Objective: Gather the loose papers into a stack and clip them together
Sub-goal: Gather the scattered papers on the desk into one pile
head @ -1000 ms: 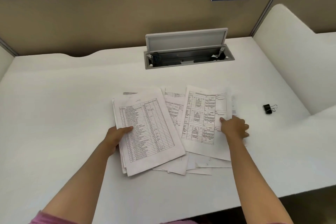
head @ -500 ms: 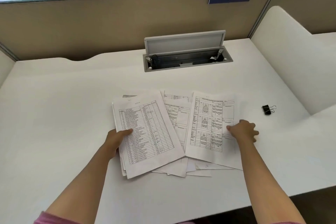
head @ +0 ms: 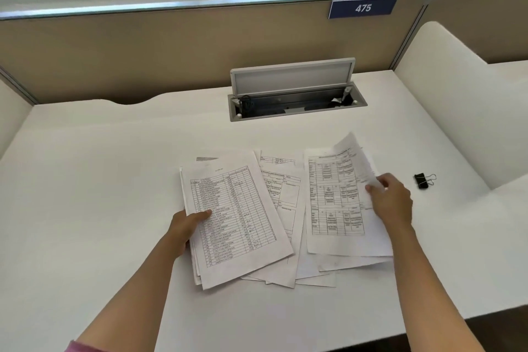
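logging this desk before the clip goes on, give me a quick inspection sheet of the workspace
surface: white desk, no spills seen
job's things: papers fanned out, unclipped; binder clip lying apart to their right
clutter: nothing seen
grippers: left hand grips the left pile's edge; right hand lifts a sheet's right edge
cables: dark cord inside the open cable box
surroundings: tan partition, sign 475, plants behind
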Available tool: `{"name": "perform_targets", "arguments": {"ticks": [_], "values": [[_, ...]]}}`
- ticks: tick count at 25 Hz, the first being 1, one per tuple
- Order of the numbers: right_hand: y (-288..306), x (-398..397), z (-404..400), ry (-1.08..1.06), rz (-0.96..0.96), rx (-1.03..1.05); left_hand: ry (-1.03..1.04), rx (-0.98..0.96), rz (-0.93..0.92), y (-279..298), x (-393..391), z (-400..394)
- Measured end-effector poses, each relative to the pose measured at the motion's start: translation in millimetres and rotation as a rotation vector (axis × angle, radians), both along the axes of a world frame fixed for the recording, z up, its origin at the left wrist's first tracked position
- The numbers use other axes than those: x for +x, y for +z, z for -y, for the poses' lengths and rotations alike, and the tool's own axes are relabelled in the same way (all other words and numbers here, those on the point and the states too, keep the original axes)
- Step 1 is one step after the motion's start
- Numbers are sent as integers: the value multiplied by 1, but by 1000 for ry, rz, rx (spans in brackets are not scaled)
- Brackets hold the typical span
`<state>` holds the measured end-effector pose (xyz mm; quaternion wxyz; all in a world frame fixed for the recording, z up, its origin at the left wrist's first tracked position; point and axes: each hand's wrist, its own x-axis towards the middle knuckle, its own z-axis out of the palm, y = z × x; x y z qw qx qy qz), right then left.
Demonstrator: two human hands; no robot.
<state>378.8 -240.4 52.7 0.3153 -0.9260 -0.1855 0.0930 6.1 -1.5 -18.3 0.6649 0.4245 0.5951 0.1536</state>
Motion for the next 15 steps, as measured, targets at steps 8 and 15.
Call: {"name": "perform_targets", "arguments": {"ticks": [8, 15], "values": [[78, -6, -14, -32, 122, 425, -22, 18, 22, 4, -1, 3], [93, -49, -55, 127, -192, 772, -22, 7, 46, 12, -2, 6]]}}
